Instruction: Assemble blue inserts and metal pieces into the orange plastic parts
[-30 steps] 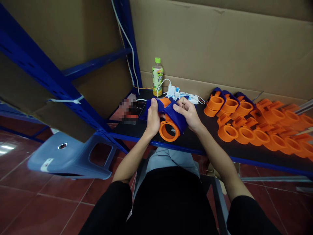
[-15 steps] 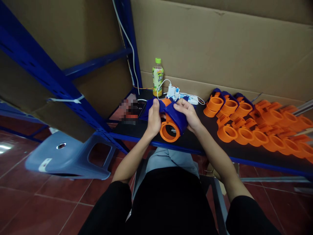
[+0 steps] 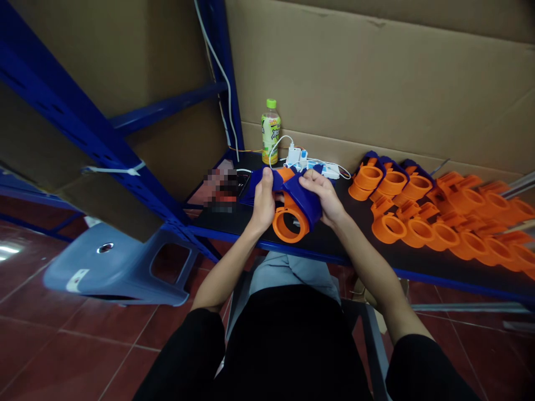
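Observation:
Between my hands, above the front of the black shelf, is an orange and blue plastic tape dispenser (image 3: 310, 201), its round orange hub facing me. My left hand (image 3: 263, 201) is closed on its left side, thumb on top of the blue part and fingers mostly hidden behind. My right hand (image 3: 325, 195) grips the blue cover from the right, thumb pressed near its upper edge. Further right on the shelf stand several orange tape dispenser bodies (image 3: 419, 231) in rows. A few at the back left carry blue parts (image 3: 371, 156).
Behind my hands are a green-capped drink bottle (image 3: 271, 133) and a white power strip (image 3: 328, 169) with cables. A phone (image 3: 242, 184) lies to the left. Blue rack posts (image 3: 96, 128) rise on the left, beside a blue plastic stool (image 3: 104, 267). Cardboard (image 3: 376, 78) closes the back.
Both hands keep their hold on the tape dispenser. The blue cover under my right hand has shifted very slightly; little else differs.

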Demonstrator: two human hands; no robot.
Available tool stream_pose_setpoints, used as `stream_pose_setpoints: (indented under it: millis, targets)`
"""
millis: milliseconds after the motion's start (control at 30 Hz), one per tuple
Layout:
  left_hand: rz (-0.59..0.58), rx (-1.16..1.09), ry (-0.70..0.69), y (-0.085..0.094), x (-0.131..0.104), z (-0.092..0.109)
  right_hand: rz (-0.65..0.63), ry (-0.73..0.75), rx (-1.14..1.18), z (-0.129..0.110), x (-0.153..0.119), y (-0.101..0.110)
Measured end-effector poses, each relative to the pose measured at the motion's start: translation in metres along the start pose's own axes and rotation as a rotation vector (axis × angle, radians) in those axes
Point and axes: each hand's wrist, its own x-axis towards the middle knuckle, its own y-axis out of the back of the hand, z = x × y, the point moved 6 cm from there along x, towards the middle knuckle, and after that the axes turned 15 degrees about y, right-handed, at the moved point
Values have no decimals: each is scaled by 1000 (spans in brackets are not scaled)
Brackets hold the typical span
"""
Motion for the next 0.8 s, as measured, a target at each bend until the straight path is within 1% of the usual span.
stream_pose_setpoints:
  millis: [200,367,467,533,633,800]
  targets:
    - [-43,-2,-23,5,2,2,28,32,11,1,0,4]
    - [-62,112,-107,12,5,7,21,25,10,4,1,7]
    - [-106,194,-168,11,4,17,0,59,-18,4,3,10]
    - [-154,248,-245,8,0,28,-15,105,-47,1,4,12]
    - [-192,337,-310,5,-7,40,-21,178,-117,-5,5,16]
    - [-196,404,-359,2,-11,45,-23,215,-180,-8,6,18]
